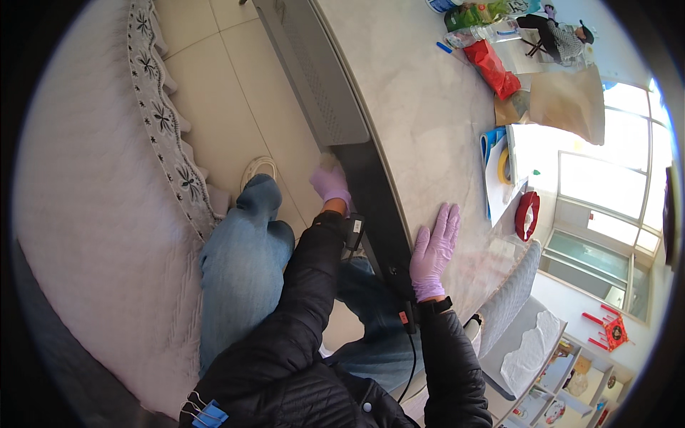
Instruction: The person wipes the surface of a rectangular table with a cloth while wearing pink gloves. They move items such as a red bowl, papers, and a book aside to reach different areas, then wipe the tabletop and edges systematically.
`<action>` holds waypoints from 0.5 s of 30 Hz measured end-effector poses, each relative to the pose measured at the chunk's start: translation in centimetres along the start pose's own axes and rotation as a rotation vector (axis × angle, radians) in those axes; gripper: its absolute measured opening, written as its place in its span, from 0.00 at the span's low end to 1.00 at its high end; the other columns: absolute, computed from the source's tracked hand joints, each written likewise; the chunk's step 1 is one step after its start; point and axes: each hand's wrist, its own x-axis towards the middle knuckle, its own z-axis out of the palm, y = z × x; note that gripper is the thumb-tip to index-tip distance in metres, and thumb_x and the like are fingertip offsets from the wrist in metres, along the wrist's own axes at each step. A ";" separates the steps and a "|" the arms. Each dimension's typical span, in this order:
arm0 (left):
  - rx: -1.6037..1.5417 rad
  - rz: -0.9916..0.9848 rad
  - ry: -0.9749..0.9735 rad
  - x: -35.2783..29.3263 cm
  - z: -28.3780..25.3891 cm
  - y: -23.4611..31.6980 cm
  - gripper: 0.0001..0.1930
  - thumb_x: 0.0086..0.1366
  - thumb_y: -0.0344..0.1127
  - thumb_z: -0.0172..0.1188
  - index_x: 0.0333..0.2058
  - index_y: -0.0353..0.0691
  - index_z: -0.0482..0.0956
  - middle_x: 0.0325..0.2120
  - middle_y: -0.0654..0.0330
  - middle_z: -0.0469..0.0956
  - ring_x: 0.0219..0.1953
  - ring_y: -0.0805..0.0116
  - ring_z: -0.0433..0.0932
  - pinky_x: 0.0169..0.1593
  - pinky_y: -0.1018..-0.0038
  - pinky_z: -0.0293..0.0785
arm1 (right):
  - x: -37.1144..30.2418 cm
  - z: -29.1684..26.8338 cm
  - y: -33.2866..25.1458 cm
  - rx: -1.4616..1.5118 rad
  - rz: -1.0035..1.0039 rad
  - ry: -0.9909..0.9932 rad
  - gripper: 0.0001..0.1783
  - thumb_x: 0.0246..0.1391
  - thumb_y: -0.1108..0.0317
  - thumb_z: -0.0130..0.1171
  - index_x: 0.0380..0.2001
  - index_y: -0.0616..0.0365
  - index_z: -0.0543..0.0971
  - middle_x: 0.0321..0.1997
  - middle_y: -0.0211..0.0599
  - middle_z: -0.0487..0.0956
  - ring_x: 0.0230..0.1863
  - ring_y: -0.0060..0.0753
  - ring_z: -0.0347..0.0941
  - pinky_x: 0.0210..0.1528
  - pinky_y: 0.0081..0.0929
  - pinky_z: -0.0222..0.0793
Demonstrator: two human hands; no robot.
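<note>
My left hand (330,183), in a thin purple glove, reaches down beside the table's dark side. Its fingers look curled, and a small pale blurred thing shows at their far end; its kind cannot be made out. Close by is an open dark drawer or recess (367,189) under the tabletop, next to a grey perforated panel (307,64). My right hand (432,258), gloved likewise, lies flat on the marble-patterned tabletop (421,128) near its edge, fingers stretched out and holding nothing. Both wrists carry black straps with small boxes.
Along the table's far side are a red packet (492,69), a brown paper bag (567,103), a roll of yellow tape (504,166) on papers, and a dark red ring-shaped item (527,215). A quilted bed cover (107,214) lies left. A grey chair (510,335) stands right.
</note>
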 end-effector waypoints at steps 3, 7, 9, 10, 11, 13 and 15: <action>-0.095 -0.174 0.155 -0.3 -0.1 -0.5 0.14 0.63 0.32 0.62 0.45 0.30 0.79 0.36 0.40 0.83 0.41 0.44 0.83 0.47 0.56 0.77 | 0.0 -0.2 0.0 -0.003 -0.002 0.000 0.36 0.65 0.58 0.50 0.72 0.62 0.59 0.77 0.60 0.53 0.77 0.64 0.47 0.77 0.51 0.42; -0.404 -0.022 0.390 0.6 0.7 -0.1 0.13 0.63 0.35 0.64 0.42 0.32 0.79 0.41 0.39 0.80 0.45 0.42 0.80 0.50 0.56 0.75 | 0.1 -0.2 0.0 0.001 -0.012 0.004 0.36 0.65 0.58 0.49 0.72 0.62 0.58 0.77 0.60 0.53 0.77 0.64 0.47 0.77 0.51 0.42; -0.264 0.260 0.292 1.8 1.1 -0.1 0.12 0.64 0.35 0.64 0.39 0.31 0.78 0.42 0.39 0.77 0.47 0.40 0.77 0.51 0.55 0.72 | 0.0 -0.1 0.0 0.003 -0.011 -0.004 0.36 0.65 0.58 0.49 0.72 0.62 0.59 0.77 0.60 0.53 0.77 0.64 0.48 0.76 0.51 0.43; -0.183 0.310 0.176 2.4 1.3 -0.3 0.12 0.64 0.36 0.64 0.37 0.31 0.78 0.42 0.39 0.76 0.47 0.40 0.75 0.51 0.55 0.71 | 0.0 0.0 0.1 0.003 -0.009 -0.003 0.36 0.65 0.58 0.49 0.72 0.62 0.59 0.77 0.60 0.53 0.77 0.64 0.48 0.76 0.51 0.43; -0.135 0.359 0.184 2.5 1.3 -0.9 0.12 0.64 0.35 0.64 0.37 0.30 0.77 0.41 0.39 0.75 0.47 0.40 0.74 0.51 0.55 0.70 | 0.0 0.0 0.1 0.004 -0.005 -0.001 0.36 0.65 0.58 0.49 0.72 0.62 0.59 0.77 0.60 0.53 0.77 0.64 0.48 0.76 0.51 0.43; -0.001 0.282 0.078 2.5 1.3 -2.5 0.11 0.65 0.34 0.62 0.35 0.29 0.77 0.40 0.40 0.74 0.46 0.40 0.73 0.50 0.54 0.69 | 0.0 0.1 0.2 0.010 0.001 -0.001 0.36 0.65 0.58 0.49 0.72 0.62 0.59 0.77 0.60 0.53 0.77 0.64 0.48 0.76 0.51 0.43; -0.028 0.355 0.120 1.9 1.6 -4.2 0.11 0.65 0.34 0.62 0.35 0.29 0.77 0.39 0.41 0.75 0.45 0.40 0.73 0.50 0.54 0.70 | 0.0 0.0 0.3 0.014 0.002 -0.005 0.36 0.64 0.58 0.50 0.72 0.62 0.59 0.77 0.60 0.54 0.77 0.64 0.48 0.76 0.51 0.43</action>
